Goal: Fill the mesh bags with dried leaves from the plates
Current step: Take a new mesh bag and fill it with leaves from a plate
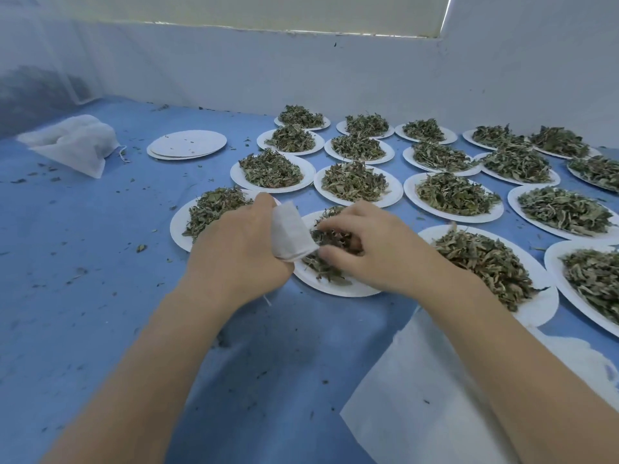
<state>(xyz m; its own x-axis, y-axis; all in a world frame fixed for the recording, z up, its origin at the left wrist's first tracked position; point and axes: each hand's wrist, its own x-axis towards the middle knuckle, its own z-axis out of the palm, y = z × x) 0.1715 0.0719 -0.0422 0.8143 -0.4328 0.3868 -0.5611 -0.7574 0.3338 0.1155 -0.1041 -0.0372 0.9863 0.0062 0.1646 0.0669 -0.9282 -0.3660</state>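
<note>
L hand (234,249): grips small mesh bag (290,233), frame ctr, mouth toward plate | R hand (365,242): fingers curled into dried leaves (330,244) on near plate (338,286), ctr, pinching a clump I reckon | risk: bag mouth looks narrow, I'd expect spill onto blue table (100,262) w/ big pinch; leaves brittle, may crumble | filled bags (72,142) upper left

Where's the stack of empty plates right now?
The stack of empty plates sits far left of centre in the head view on the blue cloth, between the filled white bags and the nearest leaf plate.
</note>
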